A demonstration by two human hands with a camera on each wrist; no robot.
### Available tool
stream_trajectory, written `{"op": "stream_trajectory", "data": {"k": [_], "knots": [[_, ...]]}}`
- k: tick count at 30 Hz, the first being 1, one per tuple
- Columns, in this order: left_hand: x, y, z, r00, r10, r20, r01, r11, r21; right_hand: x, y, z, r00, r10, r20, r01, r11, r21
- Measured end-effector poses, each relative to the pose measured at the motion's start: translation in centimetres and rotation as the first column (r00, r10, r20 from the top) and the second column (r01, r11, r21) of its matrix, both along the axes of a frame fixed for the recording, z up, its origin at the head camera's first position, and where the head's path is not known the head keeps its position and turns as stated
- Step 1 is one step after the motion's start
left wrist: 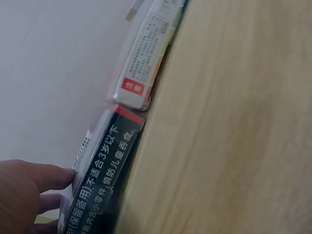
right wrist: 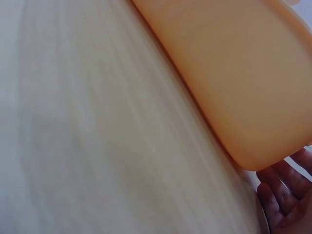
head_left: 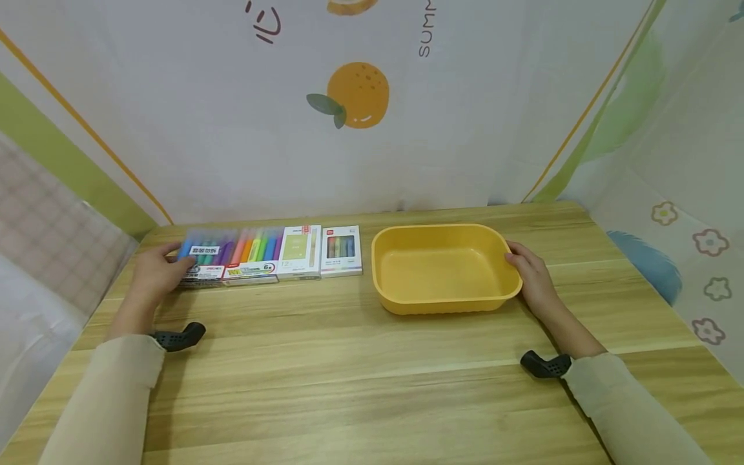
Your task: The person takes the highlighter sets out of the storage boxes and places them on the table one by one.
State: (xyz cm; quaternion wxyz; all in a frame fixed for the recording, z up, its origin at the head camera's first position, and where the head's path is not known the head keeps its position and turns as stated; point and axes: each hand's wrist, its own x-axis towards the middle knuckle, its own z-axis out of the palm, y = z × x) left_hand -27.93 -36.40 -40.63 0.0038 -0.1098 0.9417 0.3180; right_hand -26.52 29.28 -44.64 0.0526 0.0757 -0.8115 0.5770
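Note:
At the row's left end, my left hand [head_left: 159,268] touches a clear pack of blue, green and purple markers [head_left: 208,255]. Its dark printed side [left wrist: 105,168] faces the left wrist camera, fingertips against the pack's edge. Beside it lie a clear pack of bright highlighters [head_left: 256,252], a white and green box [head_left: 299,252] and a small white box with a window onto coloured sticks [head_left: 341,250]. My right hand [head_left: 537,284] rests against the right end of a yellow plastic basin [head_left: 447,307]; in the right wrist view, its fingers [right wrist: 278,190] are loosely bent by the basin's outer wall.
A wood-grain table [head_left: 349,374] carries the row of packs and the basin. Behind it hangs a white curtain [head_left: 232,129] printed with fruit. A black wrist device [head_left: 180,337] sits at the left cuff and a second black device [head_left: 546,365] at the right.

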Motion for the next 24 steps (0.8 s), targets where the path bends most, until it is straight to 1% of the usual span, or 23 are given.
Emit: {"op": "stream_trajectory", "data": {"k": [2, 6, 10, 12, 15, 17, 20, 24], "knots": [[0.1, 0.2, 0.2, 1.000, -0.013, -0.001, 0.013, 0.998, -0.060, 0.0, 0.0, 0.0, 1.000, -0.004, 0.000, 0.004, 1.000, 0.006], [0.3, 0.7, 0.6, 1.000, 0.002, 0.005, -0.001, 0.991, -0.131, -0.1, 0.0, 0.0, 1.000, -0.016, 0.003, 0.016, 1.000, 0.016], [0.7, 1.1, 0.7, 0.999, 0.040, 0.016, -0.037, 0.987, -0.155, -0.1, -0.2, 0.0, 1.000, -0.017, 0.008, 0.016, 1.000, 0.007], [0.8, 1.3, 0.4, 0.998, 0.058, 0.007, -0.056, 0.985, -0.165, -0.1, -0.2, 0.0, 1.000, -0.014, 0.005, 0.014, 1.000, 0.004], [0.9, 1.3, 0.0, 0.998, 0.063, -0.015, -0.065, 0.981, -0.183, -0.1, -0.3, 0.1, 1.000, -0.016, 0.002, 0.016, 1.000, 0.009], [1.0, 1.3, -0.2, 0.997, 0.074, -0.018, -0.076, 0.982, -0.172, -0.2, -0.3, 0.0, 1.000, -0.012, -0.002, 0.012, 1.000, 0.010], [1.3, 1.3, -0.5, 0.994, 0.106, -0.004, -0.106, 0.986, -0.126, -0.2, -0.3, 0.0, 1.000, 0.002, 0.003, -0.002, 1.000, 0.003], [1.2, 1.4, -0.9, 0.991, 0.136, -0.003, -0.136, 0.987, -0.089, 0.0, -0.1, -0.2, 1.000, -0.011, 0.004, 0.011, 1.000, 0.013]]}}
